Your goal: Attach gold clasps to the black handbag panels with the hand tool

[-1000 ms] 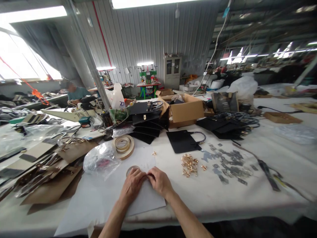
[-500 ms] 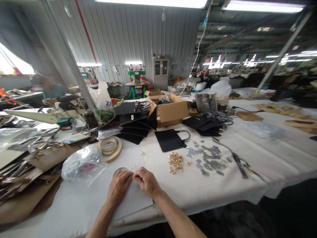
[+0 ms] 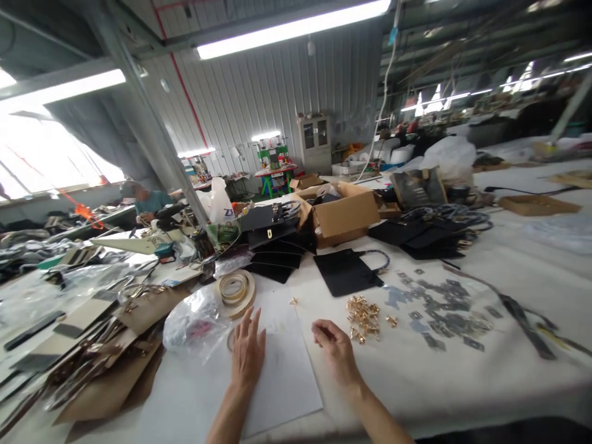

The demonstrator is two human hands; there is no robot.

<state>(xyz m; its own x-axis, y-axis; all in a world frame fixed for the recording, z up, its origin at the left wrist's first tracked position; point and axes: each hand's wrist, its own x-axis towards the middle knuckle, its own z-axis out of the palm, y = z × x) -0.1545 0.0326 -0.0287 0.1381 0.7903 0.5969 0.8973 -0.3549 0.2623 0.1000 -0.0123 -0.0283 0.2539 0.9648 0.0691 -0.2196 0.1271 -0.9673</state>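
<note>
My left hand (image 3: 248, 350) lies with fingers spread over a small tape roll (image 3: 230, 340), partly hidden beneath it, on a white sheet (image 3: 287, 382). To the right, my right hand (image 3: 333, 345) is curled with fingertips together, just beyond the sheet's right edge; anything between the fingertips is too small to make out. A pile of gold metal fittings (image 3: 363, 317) sits right of that hand, and flat metal plates (image 3: 448, 308) are scattered farther right. Behind lies a black bag panel with a handle (image 3: 345, 271).
Larger tape rolls (image 3: 235, 293) and a clear plastic bag (image 3: 192, 324) are left of my left hand. Beige bag pieces (image 3: 120, 364) are heaped at the left. A cardboard box (image 3: 346, 216) stands behind; a person (image 3: 150, 200) is at the far left.
My hands have parted: the right one has moved right, off the sheet, and the left one has opened flat beside the small roll. The view has turned left and tilted.
</note>
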